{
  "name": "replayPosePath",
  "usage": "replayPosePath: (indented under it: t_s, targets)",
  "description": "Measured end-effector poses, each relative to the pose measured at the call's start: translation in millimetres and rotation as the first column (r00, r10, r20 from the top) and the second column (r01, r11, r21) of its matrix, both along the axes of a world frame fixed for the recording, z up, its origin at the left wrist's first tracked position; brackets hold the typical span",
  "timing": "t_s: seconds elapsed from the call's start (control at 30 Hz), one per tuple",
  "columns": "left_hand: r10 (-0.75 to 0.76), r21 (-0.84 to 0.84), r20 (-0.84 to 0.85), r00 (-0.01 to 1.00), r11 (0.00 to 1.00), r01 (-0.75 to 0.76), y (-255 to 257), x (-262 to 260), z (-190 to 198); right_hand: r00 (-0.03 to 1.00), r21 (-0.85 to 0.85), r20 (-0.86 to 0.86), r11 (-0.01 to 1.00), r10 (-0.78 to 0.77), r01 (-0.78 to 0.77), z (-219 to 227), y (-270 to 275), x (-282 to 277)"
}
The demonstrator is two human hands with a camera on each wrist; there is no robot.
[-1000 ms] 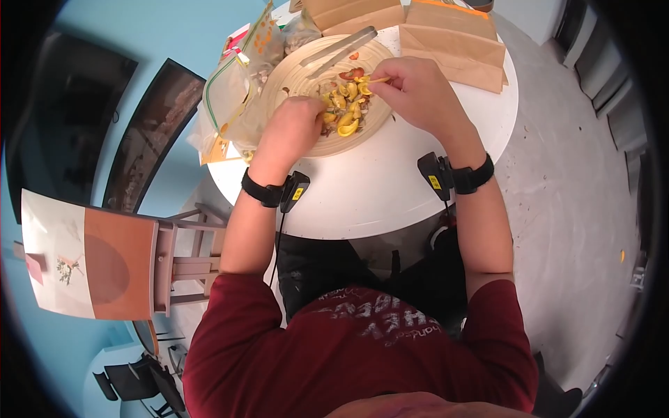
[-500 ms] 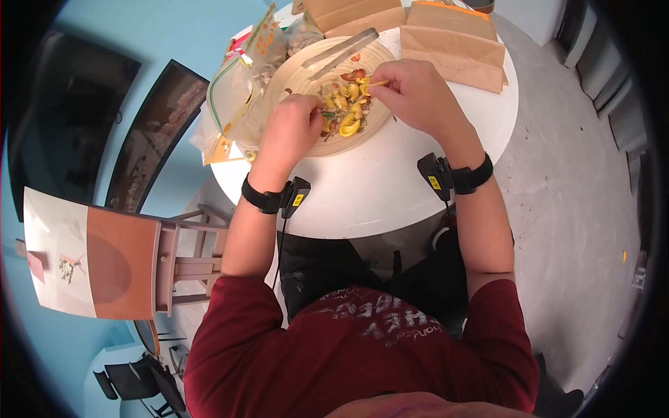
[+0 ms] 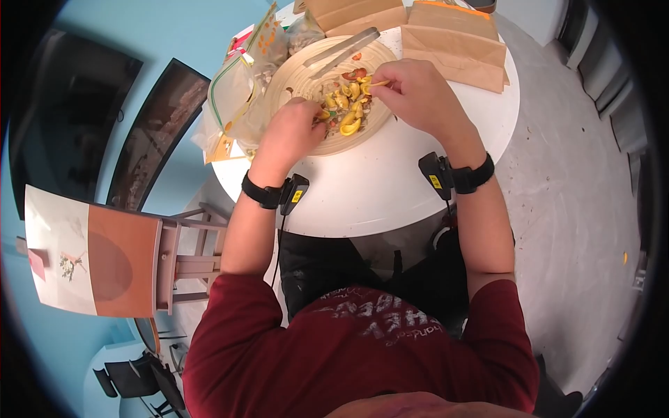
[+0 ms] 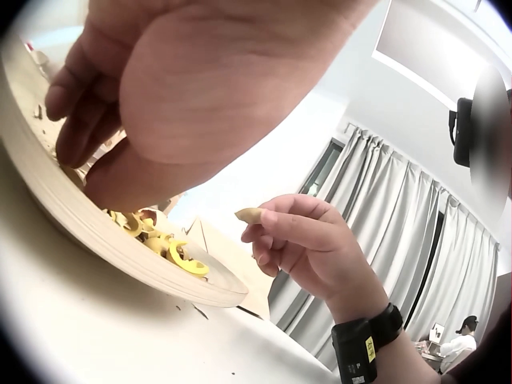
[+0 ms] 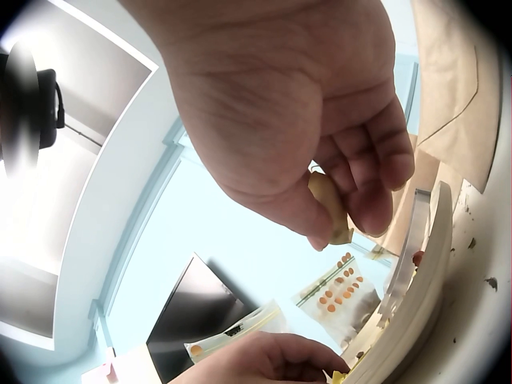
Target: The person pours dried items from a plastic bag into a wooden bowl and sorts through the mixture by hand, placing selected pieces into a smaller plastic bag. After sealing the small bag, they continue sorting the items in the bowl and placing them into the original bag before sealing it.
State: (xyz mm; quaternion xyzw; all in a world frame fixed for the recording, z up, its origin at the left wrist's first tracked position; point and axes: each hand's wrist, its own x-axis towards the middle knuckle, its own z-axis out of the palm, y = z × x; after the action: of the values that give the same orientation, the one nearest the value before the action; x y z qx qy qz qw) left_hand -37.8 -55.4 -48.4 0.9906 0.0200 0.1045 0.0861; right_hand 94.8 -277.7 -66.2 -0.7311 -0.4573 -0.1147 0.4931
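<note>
My right hand (image 3: 414,94) is raised over the right side of a round pale plate (image 3: 280,70). Between thumb and fingers it pinches a curved tan-yellow piece (image 5: 330,210), seen clearly in the right wrist view. My left hand (image 3: 293,132) is low at the plate's left side, fingers curled down into the contents. Its fingertips pinch a small yellow piece (image 5: 339,376), mostly covered by the hand. Several yellow curled pieces (image 3: 350,127) lie heaped mid-plate among brown bits, with red pieces (image 3: 354,74) behind them.
Metal tongs (image 3: 341,52) lie across the plate's far side. Clear zip bags (image 3: 233,97) stand at its left, one with orange dots. Brown paper bags (image 3: 453,52) stand at the back right of the white round table (image 3: 376,188).
My left hand has shifted slightly and its fingers have moved among the pieces, a yellow one now showing at the fingertips. My right hand has stayed almost still with its piece.
</note>
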Motion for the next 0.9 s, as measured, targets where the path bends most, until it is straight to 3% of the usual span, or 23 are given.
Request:
replayPosePath:
  t_s: [0.23,0.33,0.43,0.6,0.67,0.73,0.83,0.9]
  targets:
    - [-0.009,0.030,-0.018,1.000,1.000,0.009,11,15,-12,1.000,-0.017,-0.006,1.000,0.004,-0.004,0,1,-1]
    - [-0.041,0.061,0.060,0.997,0.997,0.037,12,15,-13,1.000,-0.035,-0.008,0.999,0.005,-0.005,1,1,0]
    - [-0.092,-0.054,0.274,0.957,0.992,0.111,-9,0,21,1.000,-0.042,0.014,0.999,-0.001,0.001,-1,1,2]
    - [0.003,0.009,0.503,0.865,1.000,-0.009,-20,-33,91,1.000,-0.054,-0.022,0.999,0.006,-0.007,-1,2,-1]
    - [0.096,0.060,0.562,0.822,0.986,-0.156,-12,-39,105,1.000,-0.054,-0.009,0.998,0.014,-0.014,-2,2,0]
    - [0.189,0.050,0.553,0.811,0.965,-0.259,3,-37,109,1.000,-0.057,-0.001,0.998,0.016,-0.016,0,2,-1]
    - [0.285,0.251,0.493,0.822,0.858,-0.449,25,-42,99,1.000,-0.056,-0.005,0.998,0.015,-0.015,1,2,-3]
    - [0.140,0.233,0.550,0.823,0.921,-0.312,13,-43,94,1.000,-0.053,0.013,0.999,0.006,-0.005,-1,3,0]
